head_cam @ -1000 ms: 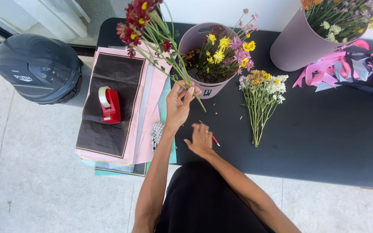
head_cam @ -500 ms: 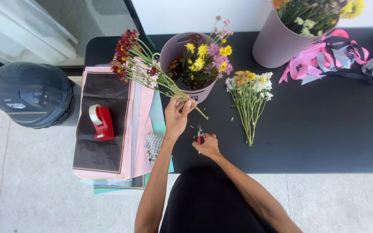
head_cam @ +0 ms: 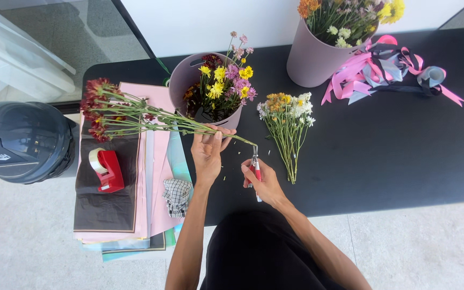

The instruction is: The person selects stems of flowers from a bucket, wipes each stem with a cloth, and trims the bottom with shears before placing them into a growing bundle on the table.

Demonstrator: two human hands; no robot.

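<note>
Stem trimming in hand. Left hand fingers pinch red flowers lying sideways over the bench. Right hand grips clippers at the stem ends; squeezing squarely appears required.

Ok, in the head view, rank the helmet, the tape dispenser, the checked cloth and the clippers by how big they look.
1. Helmet, clearly largest.
2. Tape dispenser and checked cloth look about alike; no ranking between them.
3. Clippers, smallest, though the right hand hides part of them.

Two hands, two mauve buckets, one tape dispenser, one pair of shears, perhaps three flower bunches
</note>
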